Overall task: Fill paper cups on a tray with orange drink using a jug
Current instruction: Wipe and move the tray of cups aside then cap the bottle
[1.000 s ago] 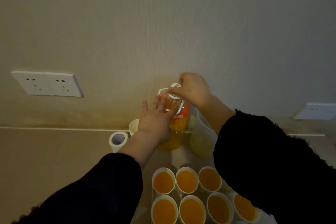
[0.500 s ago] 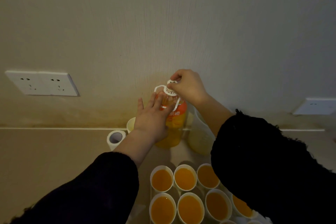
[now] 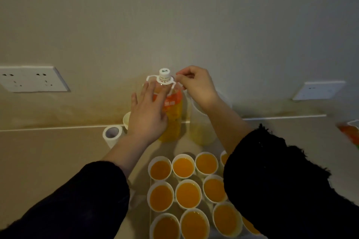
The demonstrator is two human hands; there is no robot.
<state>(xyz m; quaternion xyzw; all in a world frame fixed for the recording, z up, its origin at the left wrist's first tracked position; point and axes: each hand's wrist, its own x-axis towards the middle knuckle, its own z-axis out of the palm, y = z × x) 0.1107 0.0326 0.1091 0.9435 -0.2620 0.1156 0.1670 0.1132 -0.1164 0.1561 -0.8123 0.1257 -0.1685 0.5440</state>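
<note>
Paper cups filled with orange drink stand packed in rows on a clear tray at the near edge of the counter, partly hidden under the right sleeve. Behind them an orange drink bottle stands upright by the wall with its white cap on, and a translucent jug stands just to its right. The left hand lies flat against the bottle's front with fingers straight and slightly spread, while the right hand, fingers curled, pinches the right end of the white carry handle beside the cap.
</note>
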